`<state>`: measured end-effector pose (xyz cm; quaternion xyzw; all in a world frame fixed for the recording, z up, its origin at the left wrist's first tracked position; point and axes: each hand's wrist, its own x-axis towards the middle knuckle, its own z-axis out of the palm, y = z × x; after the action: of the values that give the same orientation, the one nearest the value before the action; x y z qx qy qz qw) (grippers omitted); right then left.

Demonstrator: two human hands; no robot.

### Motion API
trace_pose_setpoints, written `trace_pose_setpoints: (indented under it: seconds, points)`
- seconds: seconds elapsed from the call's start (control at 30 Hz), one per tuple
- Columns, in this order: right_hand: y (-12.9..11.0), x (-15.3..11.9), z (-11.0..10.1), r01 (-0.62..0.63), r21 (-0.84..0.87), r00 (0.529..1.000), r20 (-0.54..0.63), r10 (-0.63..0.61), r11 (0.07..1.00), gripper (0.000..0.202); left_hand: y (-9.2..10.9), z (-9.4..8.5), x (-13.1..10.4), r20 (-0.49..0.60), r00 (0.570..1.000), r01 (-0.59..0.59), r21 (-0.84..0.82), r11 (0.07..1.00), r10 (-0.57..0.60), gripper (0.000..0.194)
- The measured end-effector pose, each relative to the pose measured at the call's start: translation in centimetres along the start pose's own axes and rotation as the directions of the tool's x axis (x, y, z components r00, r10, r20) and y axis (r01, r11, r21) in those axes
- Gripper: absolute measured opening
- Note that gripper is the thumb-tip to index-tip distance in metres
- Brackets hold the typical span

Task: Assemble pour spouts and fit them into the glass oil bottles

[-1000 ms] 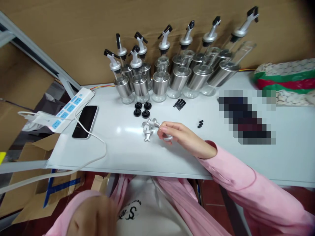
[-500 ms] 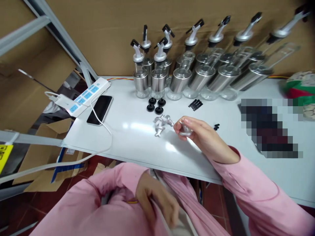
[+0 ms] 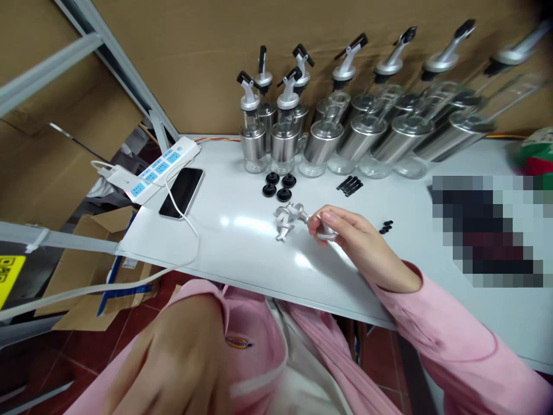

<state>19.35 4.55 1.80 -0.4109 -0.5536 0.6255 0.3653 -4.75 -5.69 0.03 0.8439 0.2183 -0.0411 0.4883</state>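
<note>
Spout (image 3: 327,231): one, silver-coloured with a smooth round base, held just above the table near the middle of the front edge.
Right hand (image 3: 363,246): pinches it between thumb and fingers.
Left hand (image 3: 177,354): off the front edge, before the pink jacket (image 3: 254,328); blurred, so I cannot tell whether it grips anything.
Loose spouts (image 3: 284,220): about three, overlapping in one heap just left of the right hand.
Stoppers (image 3: 284,194): four, black, round and ridged.
Strips (image 3: 351,185): about four, black, flat and narrow, side by side.
Small caps (image 3: 386,226): about three, black, right of the right hand.
Bottles (image 3: 322,144): twelve along the back edge, clear glass with brushed steel sleeves; eight topped with spouts, four open-necked.
Left edge: one phone (image 3: 181,195), one white power strip (image 3: 166,168), one cable (image 3: 99,290).
Table (image 3: 242,256): pale, smooth, glossy.
Room: plain brown cardboard (image 3: 181,63) behind, red floor tiles (image 3: 136,323) below, open carton (image 3: 73,248) beyond the left edge.
</note>
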Motion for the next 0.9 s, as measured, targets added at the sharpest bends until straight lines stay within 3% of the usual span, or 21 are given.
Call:
trace_pose_setpoints:
  seconds: [0.1, 0.17, 0.27, 0.33, 0.4, 0.5, 0.63, 0.77, 0.9]
  points:
    - [0.1, 0.0, 0.1, -0.012, 0.027, 1.000, -0.017, 0.012, 1.000, 0.029, 0.6, -1.8, 0.5, -0.009, 0.999, -0.050, 0.022, 0.999, 0.050, 0.055]
    - [0.1, 0.0, 0.2, -0.029, 0.086, 0.999, -0.027, 0.031, 0.996, 0.028, 1.1, -3.4, 1.3, 0.010, 0.986, -0.169, 0.028, 0.985, 0.169, 0.049]
    - [0.2, 0.1, 0.6, -0.048, 0.165, 0.998, -0.029, 0.053, 0.985, 0.029, 1.6, -6.2, 2.8, 0.174, 0.908, -0.400, 0.090, 0.912, 0.381, 0.039]
    - [0.4, 0.1, 0.8, -0.043, 0.183, 0.999, -0.016, 0.047, 0.982, 0.029, 1.5, -7.8, 4.2, 0.018, 0.987, -0.153, 0.340, 0.928, 0.157, 0.034]
    - [0.6, 0.2, 0.8, -0.032, 0.203, 0.999, -0.002, 0.033, 0.979, 0.031, 1.1, -9.1, 6.1, -0.151, 0.989, 0.077, 0.484, 0.872, -0.003, 0.027]
    - [1.0, 0.3, 0.7, -0.016, 0.245, 1.000, -0.015, 0.020, 0.970, 0.034, 0.4, -9.9, 8.9, -0.292, 0.950, 0.177, 0.209, 0.962, -0.111, 0.023]
    - [1.4, 0.5, 0.5, -0.015, 0.271, 0.999, -0.040, 0.026, 0.963, 0.034, -0.7, -8.9, 10.8, -0.388, 0.903, 0.092, -0.242, 0.966, -0.183, 0.028]
    - [1.2, 0.7, 0.6, -0.033, 0.284, 0.999, -0.019, 0.040, 0.958, 0.033, -1.6, -7.2, 11.0, -0.427, 0.900, -0.085, -0.374, 0.924, -0.091, 0.029]
    - [0.9, 0.5, 0.4, -0.015, 0.264, 0.999, -0.037, 0.026, 0.964, 0.031, -2.0, -7.2, 11.2, -0.405, 0.898, -0.066, -0.508, 0.859, -0.171, 0.027]
